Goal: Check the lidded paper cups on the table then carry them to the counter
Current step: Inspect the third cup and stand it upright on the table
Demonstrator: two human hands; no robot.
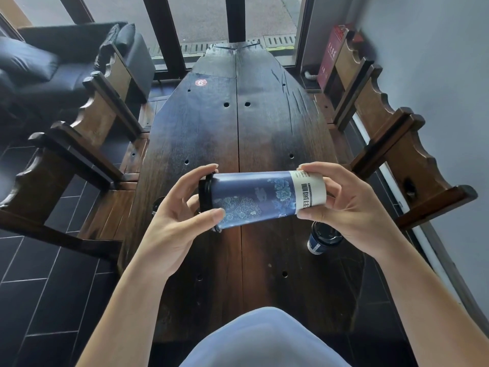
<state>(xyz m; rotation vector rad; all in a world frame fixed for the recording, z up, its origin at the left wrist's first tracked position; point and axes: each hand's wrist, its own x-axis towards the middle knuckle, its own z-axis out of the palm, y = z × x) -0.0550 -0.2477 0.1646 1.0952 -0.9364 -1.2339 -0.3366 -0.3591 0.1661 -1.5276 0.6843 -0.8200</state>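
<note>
A tall blue floral paper cup (260, 198) with a black lid lies on its side in the air above the dark wooden table (264, 128). Its lid points left and its white-banded base points right. My left hand (182, 215) grips the lid end, thumb under the cup wall. My right hand (341, 207) holds the base end between fingers and thumb. A second, shorter blue cup (322, 238) with a black lid stands upright on the table, partly hidden below my right hand.
Carved wooden chairs line the table on the left (87, 133) and on the right (391, 133). A dark sofa (53, 67) sits at the far left. A glass door (232, 19) stands beyond the table's far end, and a grey wall runs along the right.
</note>
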